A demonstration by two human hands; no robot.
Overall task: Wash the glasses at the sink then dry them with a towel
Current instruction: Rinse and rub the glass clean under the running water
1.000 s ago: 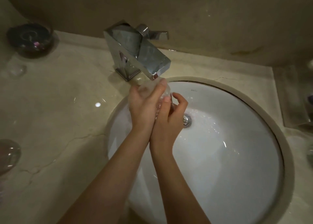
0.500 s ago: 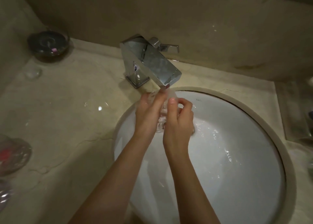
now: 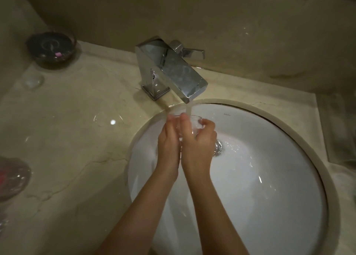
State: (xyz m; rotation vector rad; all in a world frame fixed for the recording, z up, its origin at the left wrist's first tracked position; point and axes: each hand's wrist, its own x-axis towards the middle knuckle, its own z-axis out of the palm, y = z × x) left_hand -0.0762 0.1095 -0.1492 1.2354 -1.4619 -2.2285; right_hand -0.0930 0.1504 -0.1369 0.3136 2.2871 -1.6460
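1. Sink (image 3: 269, 206) sits sunk in the counter (image 3: 67, 158), right of centre.
2. Faucet (image 3: 169, 71) stands on the counter behind the sink, spout over the basin's rear edge.
3. Glass (image 3: 193, 122) sits under the spout, between left hand (image 3: 168, 141) and right hand (image 3: 198, 145), above the basin.
4. Drain (image 3: 218, 148) lies just right of the right hand.
5. Bowl (image 3: 51, 48) sits at the counter's far-left corner.
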